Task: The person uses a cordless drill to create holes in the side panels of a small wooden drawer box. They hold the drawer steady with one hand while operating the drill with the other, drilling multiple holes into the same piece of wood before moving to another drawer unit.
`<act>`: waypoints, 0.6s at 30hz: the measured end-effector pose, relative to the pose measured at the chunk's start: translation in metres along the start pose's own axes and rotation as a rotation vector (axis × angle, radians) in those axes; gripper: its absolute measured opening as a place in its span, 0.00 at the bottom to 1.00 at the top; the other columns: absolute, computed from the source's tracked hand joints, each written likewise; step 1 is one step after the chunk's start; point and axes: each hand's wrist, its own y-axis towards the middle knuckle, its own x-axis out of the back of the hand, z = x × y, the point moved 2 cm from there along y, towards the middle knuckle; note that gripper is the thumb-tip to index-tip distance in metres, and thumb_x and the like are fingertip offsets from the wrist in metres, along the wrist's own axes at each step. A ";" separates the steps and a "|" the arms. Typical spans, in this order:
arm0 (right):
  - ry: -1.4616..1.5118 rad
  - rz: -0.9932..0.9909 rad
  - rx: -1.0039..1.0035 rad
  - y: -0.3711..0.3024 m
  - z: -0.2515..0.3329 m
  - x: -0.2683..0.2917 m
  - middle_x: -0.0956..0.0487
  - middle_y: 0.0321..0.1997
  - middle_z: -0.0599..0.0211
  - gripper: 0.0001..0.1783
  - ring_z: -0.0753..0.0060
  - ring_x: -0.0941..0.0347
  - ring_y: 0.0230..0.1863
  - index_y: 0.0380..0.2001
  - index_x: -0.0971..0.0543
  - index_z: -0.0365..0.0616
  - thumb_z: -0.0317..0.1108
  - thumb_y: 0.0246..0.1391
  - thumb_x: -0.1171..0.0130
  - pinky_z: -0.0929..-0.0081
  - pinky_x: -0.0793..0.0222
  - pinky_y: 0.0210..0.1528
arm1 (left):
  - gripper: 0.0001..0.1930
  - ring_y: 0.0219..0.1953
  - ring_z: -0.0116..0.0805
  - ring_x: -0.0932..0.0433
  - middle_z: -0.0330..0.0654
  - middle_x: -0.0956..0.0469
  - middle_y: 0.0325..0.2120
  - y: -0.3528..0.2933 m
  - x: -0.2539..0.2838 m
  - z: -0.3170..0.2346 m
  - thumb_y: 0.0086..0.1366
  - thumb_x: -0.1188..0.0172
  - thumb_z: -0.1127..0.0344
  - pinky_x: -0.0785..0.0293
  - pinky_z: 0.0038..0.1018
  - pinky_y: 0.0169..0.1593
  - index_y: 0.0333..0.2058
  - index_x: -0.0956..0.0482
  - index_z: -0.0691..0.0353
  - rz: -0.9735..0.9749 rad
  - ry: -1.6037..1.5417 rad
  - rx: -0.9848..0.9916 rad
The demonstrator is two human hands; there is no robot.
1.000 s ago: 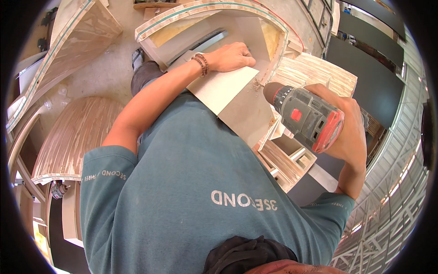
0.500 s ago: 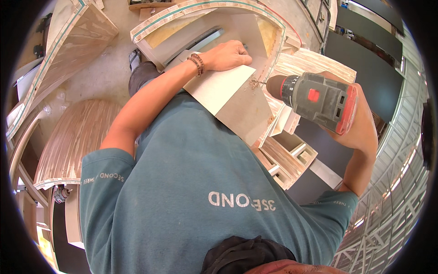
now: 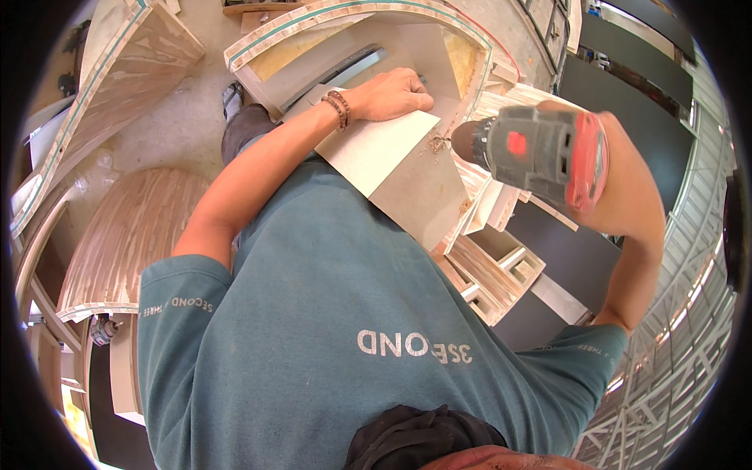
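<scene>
A cordless drill (image 3: 525,149), grey and black with red parts, is gripped in my right hand (image 3: 627,176). Its bit meets the panel by a small heap of wood shavings (image 3: 436,143); the bit's tip is hard to make out. The light board panel (image 3: 419,188) lies across in front of my body, with a paler face (image 3: 376,153) at its left. My left hand (image 3: 392,95) is curled over the far edge of that panel, its fingertips mostly hidden, and a beaded bracelet circles the wrist.
A curved wooden frame (image 3: 352,16) with a teal stripe arches behind the panel. Another curved wooden piece (image 3: 129,94) stands at the left, above a rounded slatted one (image 3: 129,235). Wooden compartments (image 3: 501,266) sit at the right, beside dark boards (image 3: 634,133). A second drill (image 3: 103,329) is at lower left.
The drill has shifted slightly left and up and turned a little, its bit closer against the panel. My right forearm has swung outward. My left hand stays in place.
</scene>
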 end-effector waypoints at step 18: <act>-0.193 0.092 0.117 0.046 -0.013 0.017 0.23 0.51 0.53 0.42 0.46 0.26 0.52 0.55 0.26 0.41 0.34 0.31 0.24 0.61 0.29 0.55 | 0.20 0.18 0.30 0.43 0.41 0.42 0.13 0.002 -0.007 0.014 0.59 0.44 0.58 0.43 0.37 0.26 0.17 0.37 0.67 -0.140 0.029 -0.150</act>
